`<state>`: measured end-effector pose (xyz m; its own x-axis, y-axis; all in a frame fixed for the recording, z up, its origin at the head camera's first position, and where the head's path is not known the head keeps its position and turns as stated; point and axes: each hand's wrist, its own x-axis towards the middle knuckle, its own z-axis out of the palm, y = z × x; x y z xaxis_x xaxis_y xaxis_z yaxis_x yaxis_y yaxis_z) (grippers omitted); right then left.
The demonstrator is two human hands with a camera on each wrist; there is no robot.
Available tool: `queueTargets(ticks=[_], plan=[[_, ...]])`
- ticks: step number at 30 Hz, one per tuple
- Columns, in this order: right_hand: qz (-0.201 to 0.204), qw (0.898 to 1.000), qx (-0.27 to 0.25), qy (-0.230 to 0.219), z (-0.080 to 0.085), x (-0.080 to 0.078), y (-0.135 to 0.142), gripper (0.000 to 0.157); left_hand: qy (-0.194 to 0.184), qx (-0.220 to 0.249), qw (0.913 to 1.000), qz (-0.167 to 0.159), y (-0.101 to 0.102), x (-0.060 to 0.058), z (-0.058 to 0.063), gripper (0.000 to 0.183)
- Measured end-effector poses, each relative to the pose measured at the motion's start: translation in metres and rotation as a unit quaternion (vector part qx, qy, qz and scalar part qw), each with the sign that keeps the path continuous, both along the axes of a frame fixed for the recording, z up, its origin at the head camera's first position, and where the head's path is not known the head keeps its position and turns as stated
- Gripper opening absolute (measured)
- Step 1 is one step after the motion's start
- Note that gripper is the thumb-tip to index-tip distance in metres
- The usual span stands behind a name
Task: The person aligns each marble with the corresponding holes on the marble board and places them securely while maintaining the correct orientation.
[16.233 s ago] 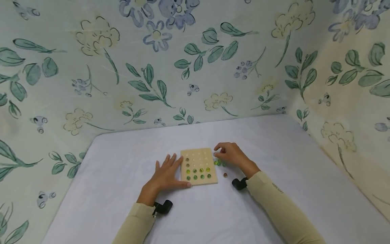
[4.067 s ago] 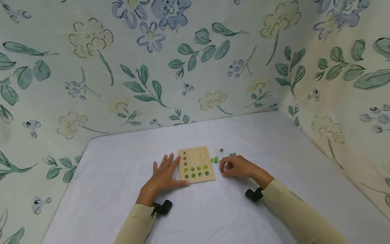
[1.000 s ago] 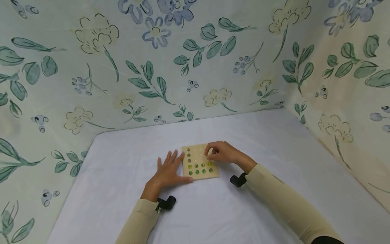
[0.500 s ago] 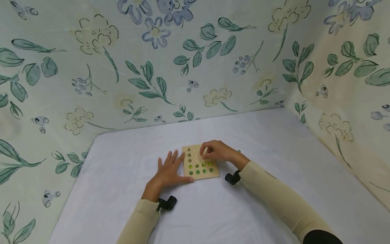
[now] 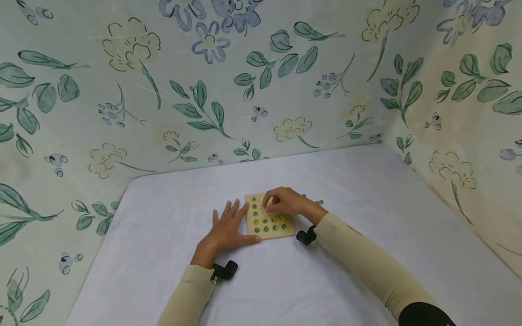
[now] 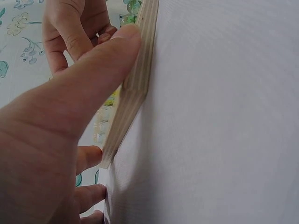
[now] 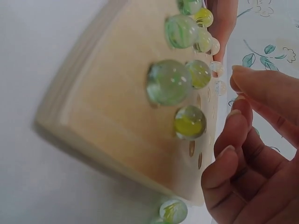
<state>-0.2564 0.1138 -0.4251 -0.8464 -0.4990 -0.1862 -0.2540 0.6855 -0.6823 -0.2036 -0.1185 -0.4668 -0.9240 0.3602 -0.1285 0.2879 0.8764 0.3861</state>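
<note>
A square wooden board [image 5: 271, 233] with rows of shallow holes lies on the white cloth. Glass marbles, such as a yellow-green marble [image 7: 190, 122], fill its two near rows, and clear ones stand along its left column. My left hand [image 5: 225, 233] spreads flat at the board's left side, thumb along the near edge and fingertips at the side. Over the board's middle is my right hand [image 5: 283, 201], thumb and index fingertips together. They pinch a marble that the fingers almost wholly hide. In the left wrist view, the left thumb [image 6: 100, 65] presses at the board's edge.
Loose green marbles [image 5: 320, 202] lie on the cloth to the right of the board, partly behind the right wrist. White cloth [image 5: 261, 285] covers the table. A floral curtain [image 5: 244, 90] rises behind it and along its sides.
Over the last second my right hand has moved left across the board, from its right part to its middle. Earlier it was at the loose marbles on the right. The left hand stays in place.
</note>
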Motion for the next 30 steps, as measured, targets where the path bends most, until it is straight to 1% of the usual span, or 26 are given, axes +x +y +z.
queueTargets(ticks=[9,15,19,23,28,30], plan=[[0.009,1.000,-0.009,-0.022,-0.0036,-0.0025,-0.0033,0.009,-0.001,-0.006,1.0000,0.000,0.0012,-0.0013,-0.0025,0.116],[0.017,1.000,-0.008,-0.020,-0.0067,-0.0039,-0.0050,0.008,0.001,-0.007,1.0000,0.000,0.0001,-0.0014,-0.0029,0.116],[0.017,0.999,-0.009,-0.026,-0.0056,-0.0044,-0.0051,0.007,0.005,-0.002,1.0000,-0.002,0.0005,-0.0028,-0.0036,0.115],[0.026,0.999,-0.007,-0.031,-0.0055,-0.0044,-0.0083,0.007,0.001,-0.002,1.0000,0.001,-0.0020,-0.0009,-0.0035,0.114],[0.013,0.999,-0.001,-0.030,-0.0045,-0.0021,-0.0089,0.008,0.008,0.009,0.9999,-0.003,-0.0026,0.0013,-0.0028,0.113],[0.004,0.999,0.002,-0.037,-0.0046,0.0000,-0.0076,0.008,0.006,0.013,0.9999,-0.007,-0.0013,0.0023,-0.0028,0.112]])
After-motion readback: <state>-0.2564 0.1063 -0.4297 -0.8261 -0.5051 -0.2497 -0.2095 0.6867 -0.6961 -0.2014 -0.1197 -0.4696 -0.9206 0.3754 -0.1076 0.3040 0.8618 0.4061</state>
